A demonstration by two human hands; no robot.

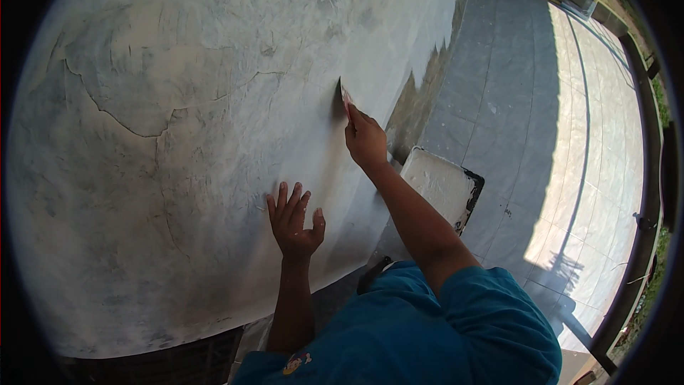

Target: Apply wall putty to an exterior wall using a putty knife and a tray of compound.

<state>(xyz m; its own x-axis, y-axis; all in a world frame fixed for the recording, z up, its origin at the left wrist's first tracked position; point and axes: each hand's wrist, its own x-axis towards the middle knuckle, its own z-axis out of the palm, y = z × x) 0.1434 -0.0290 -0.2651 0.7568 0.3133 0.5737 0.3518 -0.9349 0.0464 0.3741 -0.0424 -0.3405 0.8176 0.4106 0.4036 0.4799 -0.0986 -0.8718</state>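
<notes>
My right hand [366,138] is closed round the handle of a putty knife [345,95], its thin dark blade pointing up and lying close against the wall [214,150]. Whether the blade's edge touches the surface is hard to make out. Lower down and to the left, my left hand [293,222] has its fingers spread near the wall, holding nothing; pale specks dot its skin. The wall is coated in patchy white and grey plaster, with a long crack curving across its left part.
A tray of white paste [436,180] with a dark edge sits right of the wall, partly behind my right forearm. Grey floor tiles [509,100] stretch to the right, shaded then sunlit, up to a dark railing [652,192]. Bare, rough cement [420,96] runs along the wall's foot.
</notes>
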